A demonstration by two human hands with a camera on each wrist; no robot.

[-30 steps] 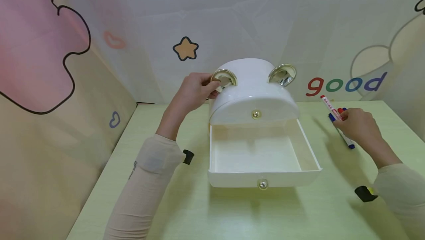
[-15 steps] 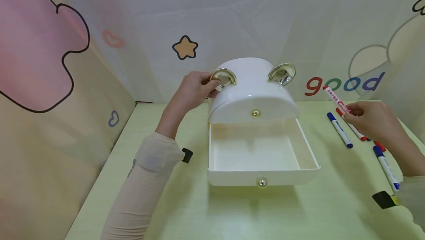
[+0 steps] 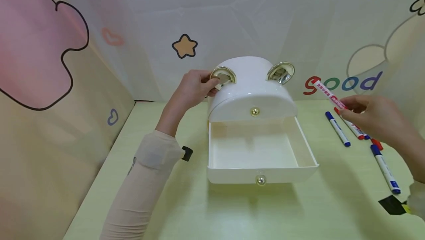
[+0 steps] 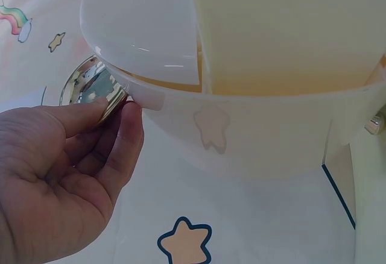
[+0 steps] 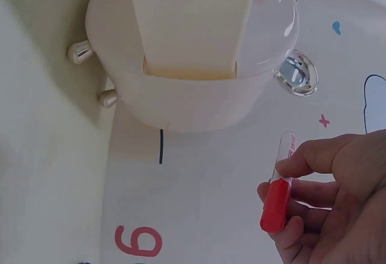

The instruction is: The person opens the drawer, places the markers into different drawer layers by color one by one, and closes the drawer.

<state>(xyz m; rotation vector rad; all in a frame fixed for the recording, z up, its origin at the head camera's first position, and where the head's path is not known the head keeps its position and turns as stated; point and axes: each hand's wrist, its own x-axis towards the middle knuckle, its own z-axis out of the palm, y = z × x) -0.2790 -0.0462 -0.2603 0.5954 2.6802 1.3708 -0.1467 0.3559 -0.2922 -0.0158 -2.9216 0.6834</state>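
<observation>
A white storage box (image 3: 247, 64) with two shiny gold ears stands on the table, its lower drawer (image 3: 262, 175) pulled out and bare inside. My left hand (image 3: 196, 88) pinches the box's left gold ear (image 3: 224, 75) between thumb and fingers, which the left wrist view also shows. Over the table's right side, my right hand (image 3: 382, 116) pinches a red-and-white marker (image 3: 330, 95), tilted with one end up toward the left. In the right wrist view the marker's red cap (image 5: 275, 207) lies between thumb and fingers. Below that hand lie several markers, among them a blue-capped one (image 3: 338, 129).
Another blue-capped marker (image 3: 385, 170) lies nearer the front right, beside a red one (image 3: 376, 144). The right gold ear (image 3: 281, 73) sticks out from the box top. A printed cloth backdrop (image 3: 159, 55) rises behind and left of the table (image 3: 186, 210).
My right hand has lifted the red-and-white marker off the group and moved slightly up and right, uncovering other markers. The left hand keeps its grip on the ear.
</observation>
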